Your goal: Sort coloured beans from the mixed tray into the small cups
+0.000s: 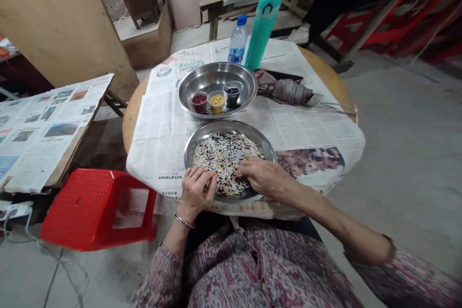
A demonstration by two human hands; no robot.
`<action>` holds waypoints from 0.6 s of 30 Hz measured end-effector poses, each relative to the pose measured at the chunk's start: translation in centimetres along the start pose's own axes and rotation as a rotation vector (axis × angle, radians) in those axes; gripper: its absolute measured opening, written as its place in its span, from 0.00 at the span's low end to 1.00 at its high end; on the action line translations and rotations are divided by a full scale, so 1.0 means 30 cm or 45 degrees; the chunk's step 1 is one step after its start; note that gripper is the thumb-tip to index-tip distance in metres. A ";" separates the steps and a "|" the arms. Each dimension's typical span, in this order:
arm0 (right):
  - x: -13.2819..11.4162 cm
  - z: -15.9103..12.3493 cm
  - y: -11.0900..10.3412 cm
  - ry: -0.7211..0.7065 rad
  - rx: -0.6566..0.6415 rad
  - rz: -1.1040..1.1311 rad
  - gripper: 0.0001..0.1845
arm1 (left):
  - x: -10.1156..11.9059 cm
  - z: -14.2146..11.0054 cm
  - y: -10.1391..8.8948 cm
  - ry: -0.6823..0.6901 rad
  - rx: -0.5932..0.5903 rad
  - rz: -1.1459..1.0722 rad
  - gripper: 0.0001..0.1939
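A metal tray (269,147) holds a spread of mixed white, yellow, dark red and black beans or grains (224,156). Over its near left rim rests my left hand (197,187), fingers curled toward the thumb; whatever they pinch is too small to make out. My right hand (265,177) reaches across the right rim with its fingertips pressed together at the mix, and what lies in them is hidden. Behind the tray, a metal basin (191,82) holds three clear cups: dark red beans (199,101), yellow beans (217,102) and black beans (233,95).
A water bottle (238,41) and a teal flask (262,33) stand behind the basin. Right of it lies a folded grey umbrella (288,91). Newspaper (155,130) covers the round table (130,120). A red stool (83,207) stands left.
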State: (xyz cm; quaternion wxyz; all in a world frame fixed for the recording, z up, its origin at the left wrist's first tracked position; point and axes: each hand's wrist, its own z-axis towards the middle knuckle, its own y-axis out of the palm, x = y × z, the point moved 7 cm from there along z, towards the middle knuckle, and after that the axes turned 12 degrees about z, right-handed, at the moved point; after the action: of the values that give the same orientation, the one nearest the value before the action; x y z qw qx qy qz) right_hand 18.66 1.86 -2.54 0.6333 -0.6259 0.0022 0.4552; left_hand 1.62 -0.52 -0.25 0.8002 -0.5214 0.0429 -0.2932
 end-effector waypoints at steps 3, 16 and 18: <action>0.040 0.062 -0.046 0.141 0.213 -0.144 0.19 | -0.003 -0.006 0.004 0.021 0.052 -0.019 0.08; -0.075 0.326 0.109 0.024 0.005 -0.055 0.22 | -0.004 -0.002 -0.031 0.016 0.203 -0.081 0.10; -0.119 0.320 0.134 -0.119 -0.111 0.054 0.20 | -0.011 -0.004 -0.040 -0.017 0.258 -0.070 0.13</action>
State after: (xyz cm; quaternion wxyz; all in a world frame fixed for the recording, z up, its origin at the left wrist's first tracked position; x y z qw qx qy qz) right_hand 8.80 6.65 -1.59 0.5951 -0.6308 -0.0340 0.4968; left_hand 0.78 -0.79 0.65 0.8408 -0.4405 -0.0067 -0.3146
